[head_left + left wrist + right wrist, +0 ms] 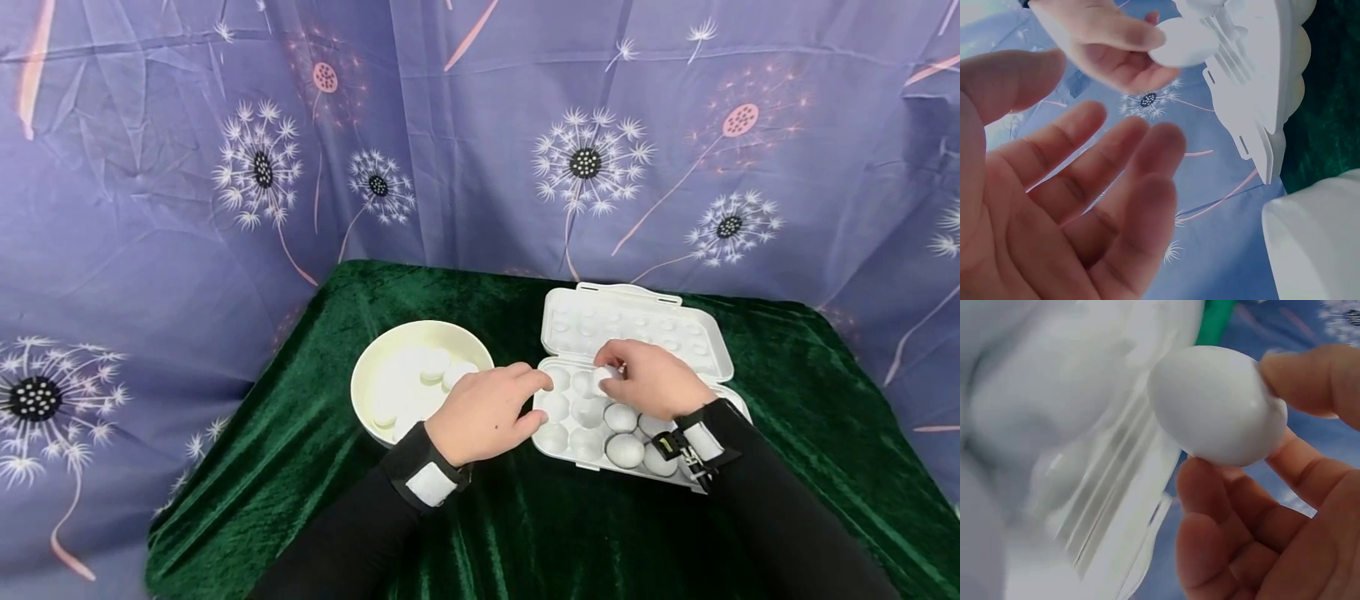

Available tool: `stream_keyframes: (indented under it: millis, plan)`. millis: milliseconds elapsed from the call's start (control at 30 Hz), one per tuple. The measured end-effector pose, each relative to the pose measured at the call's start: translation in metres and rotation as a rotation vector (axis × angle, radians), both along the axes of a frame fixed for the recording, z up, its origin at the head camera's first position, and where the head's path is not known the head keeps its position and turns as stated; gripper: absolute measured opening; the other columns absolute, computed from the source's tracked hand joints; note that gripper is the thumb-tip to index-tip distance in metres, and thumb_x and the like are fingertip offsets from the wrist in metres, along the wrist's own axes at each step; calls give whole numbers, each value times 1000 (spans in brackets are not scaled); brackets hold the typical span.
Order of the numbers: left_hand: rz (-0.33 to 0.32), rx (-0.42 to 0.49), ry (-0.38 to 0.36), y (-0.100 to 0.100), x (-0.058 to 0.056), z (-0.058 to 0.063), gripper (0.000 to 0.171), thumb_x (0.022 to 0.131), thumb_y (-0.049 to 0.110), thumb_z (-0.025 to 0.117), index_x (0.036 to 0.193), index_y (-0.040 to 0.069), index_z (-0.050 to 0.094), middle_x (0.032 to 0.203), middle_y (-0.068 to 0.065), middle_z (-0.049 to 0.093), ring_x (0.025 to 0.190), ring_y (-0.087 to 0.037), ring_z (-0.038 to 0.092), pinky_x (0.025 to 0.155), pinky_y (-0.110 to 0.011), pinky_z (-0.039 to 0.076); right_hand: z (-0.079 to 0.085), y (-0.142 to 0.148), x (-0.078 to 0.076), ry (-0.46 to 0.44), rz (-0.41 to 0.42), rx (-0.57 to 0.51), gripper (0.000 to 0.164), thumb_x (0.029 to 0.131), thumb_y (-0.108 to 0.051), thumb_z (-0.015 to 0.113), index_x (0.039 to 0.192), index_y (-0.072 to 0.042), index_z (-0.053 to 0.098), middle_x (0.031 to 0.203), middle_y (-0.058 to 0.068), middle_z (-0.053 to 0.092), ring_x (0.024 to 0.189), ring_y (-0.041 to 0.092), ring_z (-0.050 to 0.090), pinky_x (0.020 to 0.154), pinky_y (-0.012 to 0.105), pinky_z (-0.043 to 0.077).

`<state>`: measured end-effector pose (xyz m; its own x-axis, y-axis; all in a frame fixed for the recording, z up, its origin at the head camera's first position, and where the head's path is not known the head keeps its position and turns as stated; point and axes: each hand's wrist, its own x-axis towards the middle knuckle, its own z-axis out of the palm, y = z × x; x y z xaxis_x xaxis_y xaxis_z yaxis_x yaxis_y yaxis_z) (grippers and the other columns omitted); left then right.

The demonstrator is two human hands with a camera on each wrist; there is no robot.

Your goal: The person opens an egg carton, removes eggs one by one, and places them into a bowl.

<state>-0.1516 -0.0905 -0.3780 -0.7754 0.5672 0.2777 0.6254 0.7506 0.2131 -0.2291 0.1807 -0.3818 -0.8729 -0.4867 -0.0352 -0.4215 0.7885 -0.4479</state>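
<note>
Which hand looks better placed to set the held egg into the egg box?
Likely the right hand: it pinches the egg, which the head view shows over the egg box, near vacant cups. The left hand holds nothing, appearing between the bowl and the box.

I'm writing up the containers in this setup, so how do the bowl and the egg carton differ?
The bowl is round; the egg carton is oblong.
The bowl is one undivided hollow, while the egg carton has separate round cups.
The egg carton has an attached lid, open; the bowl shows none.
Both hold white eggs and stand on green cloth.
</note>
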Motion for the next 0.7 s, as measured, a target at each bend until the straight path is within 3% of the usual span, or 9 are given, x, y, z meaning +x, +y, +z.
stream_keyframes:
  millis: [167, 300, 467, 700]
  plan:
    - [-7, 39, 43, 2, 1, 1, 37, 96, 34, 69, 130, 20, 63, 114, 5, 64, 77, -9, 60, 57, -27, 46, 9, -13, 12, 7, 92, -181, 19, 94, -17, 68, 113, -18, 67, 104, -5, 66, 86, 15, 59, 78, 38, 48]
    - [-4, 67, 71, 4, 2, 3, 44, 94, 35, 72, 135, 20, 61, 122, 5, 63, 92, -11, 64, 64, -30, 52, 12, -23, 21, -10, 147, -299, 21, 96, -18, 69, 115, -24, 66, 113, -7, 65, 92, 14, 61, 76, 35, 51]
    - [-8, 90, 115, 5, 3, 5, 47, 92, 36, 75, 133, 19, 61, 125, 5, 61, 100, -11, 64, 67, -31, 53, 14, -33, 30, -57, 160, -400, 21, 97, -24, 70, 116, -30, 65, 115, -8, 64, 92, 15, 62, 70, 33, 52]
    - [0, 100, 140, 4, 4, 5, 51, 90, 36, 77, 135, 19, 60, 123, 4, 61, 98, -11, 63, 66, -30, 53, 11, -41, 34, -120, 164, -498, 16, 97, -24, 70, 113, -24, 66, 111, -3, 65, 87, 18, 64, 71, 32, 52]
